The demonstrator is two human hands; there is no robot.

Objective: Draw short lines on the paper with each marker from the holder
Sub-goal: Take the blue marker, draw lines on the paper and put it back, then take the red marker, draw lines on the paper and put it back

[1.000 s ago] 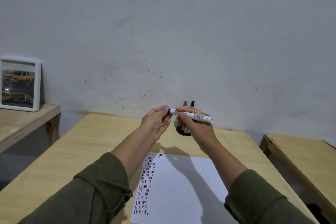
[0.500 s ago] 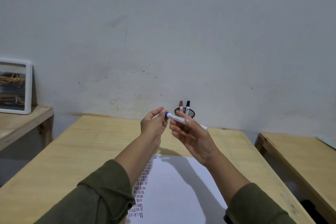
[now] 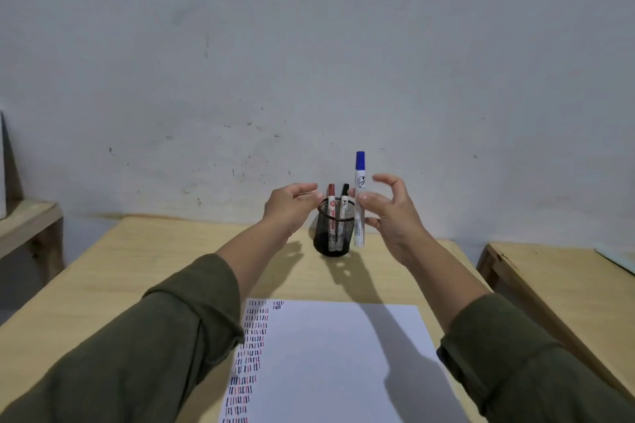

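Capped now and turned upright, the blue marker (image 3: 359, 203) is pinched in the right hand (image 3: 390, 216), just right of the black mesh holder (image 3: 335, 228) on the wooden table (image 3: 165, 268). Left hand (image 3: 292, 206) has let go, fingers loosely spread and empty. Red marker (image 3: 331, 208) and black marker (image 3: 343, 208) stand inside; the paper (image 3: 330, 361) lies nearer

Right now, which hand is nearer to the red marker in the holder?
Left. The left hand hovers open just beside the red marker, at the holder's rim; the right hand is farther, holding the blue marker.
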